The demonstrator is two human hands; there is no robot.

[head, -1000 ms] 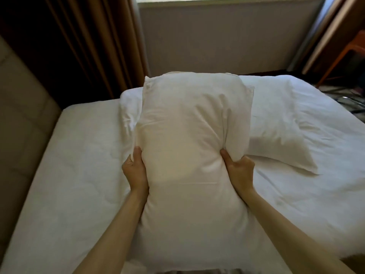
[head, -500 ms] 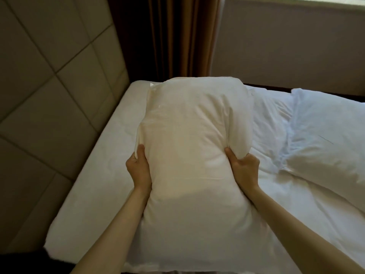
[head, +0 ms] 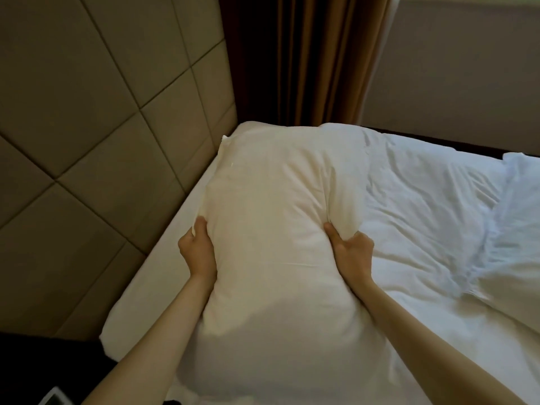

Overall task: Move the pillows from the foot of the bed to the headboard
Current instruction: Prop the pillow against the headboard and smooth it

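A large white pillow (head: 271, 244) is held lengthwise above the white bed (head: 409, 258), its far end close to the bed's far left corner. My left hand (head: 197, 248) grips its left side and my right hand (head: 352, 254) pinches its right side. The padded beige headboard (head: 87, 141) runs along the left, right next to the pillow's left edge. A second white pillow (head: 517, 229) lies on the bed at the right edge of the view, partly cut off.
Brown curtains (head: 306, 59) hang behind the bed's far corner, beside a pale wall panel (head: 453, 68). A dark surface (head: 43, 372) with a small pale object (head: 55, 397) sits at the lower left, below the headboard. The sheet is wrinkled right of the held pillow.
The view has swung left while I carry the pillow: the headboard now fills the left side, and the second pillow has slid to the right edge. Both hands keep their grip.
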